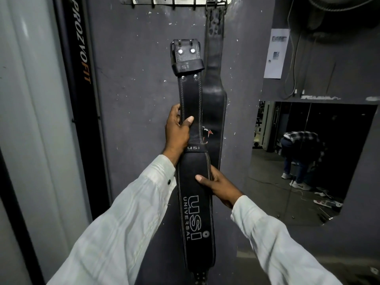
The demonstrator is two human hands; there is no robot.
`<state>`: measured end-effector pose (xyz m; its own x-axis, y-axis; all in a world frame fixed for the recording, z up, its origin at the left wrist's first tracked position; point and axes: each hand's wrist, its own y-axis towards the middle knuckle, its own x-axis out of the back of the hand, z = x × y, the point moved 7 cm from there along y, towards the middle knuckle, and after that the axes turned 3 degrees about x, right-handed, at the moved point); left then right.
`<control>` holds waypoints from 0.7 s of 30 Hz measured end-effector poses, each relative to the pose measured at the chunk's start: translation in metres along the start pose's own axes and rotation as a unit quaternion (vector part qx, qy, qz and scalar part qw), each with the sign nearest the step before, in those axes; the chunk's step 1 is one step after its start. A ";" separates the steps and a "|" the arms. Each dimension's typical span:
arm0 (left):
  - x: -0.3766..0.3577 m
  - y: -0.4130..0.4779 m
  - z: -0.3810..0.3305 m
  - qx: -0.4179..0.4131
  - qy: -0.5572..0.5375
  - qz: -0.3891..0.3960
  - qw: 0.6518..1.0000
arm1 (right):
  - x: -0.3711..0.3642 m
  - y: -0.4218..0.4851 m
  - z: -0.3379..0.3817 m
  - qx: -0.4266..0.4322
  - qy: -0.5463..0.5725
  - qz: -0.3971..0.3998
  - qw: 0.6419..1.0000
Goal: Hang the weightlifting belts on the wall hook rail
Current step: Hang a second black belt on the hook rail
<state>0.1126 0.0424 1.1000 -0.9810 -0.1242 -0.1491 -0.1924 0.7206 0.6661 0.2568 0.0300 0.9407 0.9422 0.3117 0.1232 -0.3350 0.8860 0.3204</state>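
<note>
The left hand point(177, 130) grips the narrow strap of a black belt point(195, 202) held upright against the grey wall point(133, 99), buckle end up. The right hand point(218, 186) clasps its wider part lower down. Behind it, a second belt point(213, 83) hangs from the hook rail point(176, 0) above.

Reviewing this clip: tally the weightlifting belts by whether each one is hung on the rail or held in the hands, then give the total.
Hung on the hook rail: 1, the plain black belt hanging by its buckle.
Held in the hands: 1, the USI belt, gripped by the left hand and right hand, its buckle end below the rail.
Total: 2 belts.
</note>
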 end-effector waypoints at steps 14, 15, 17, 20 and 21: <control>-0.026 -0.013 -0.020 0.070 -0.111 0.143 0.981 | 0.009 0.026 0.097 0.119 0.031 -0.083 0.989; -0.024 -0.014 -0.025 0.072 -0.118 0.160 0.977 | 0.010 0.026 0.102 0.125 0.033 -0.096 0.987; -0.015 -0.017 -0.018 0.091 -0.090 0.203 0.971 | 0.013 0.028 0.110 0.142 0.032 -0.104 0.984; 0.003 -0.039 0.026 0.204 0.041 0.278 0.938 | 0.016 0.032 0.125 0.168 0.023 -0.120 0.978; 0.007 -0.048 0.040 0.225 0.084 0.294 0.925 | 0.016 0.032 0.129 0.172 0.026 -0.128 0.976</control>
<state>0.1156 0.0345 1.0380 -0.9100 0.3034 0.2827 0.3690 0.9035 0.2179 0.2598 0.0191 1.0744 0.9915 0.1209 -0.0476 -0.0638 0.7725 0.6318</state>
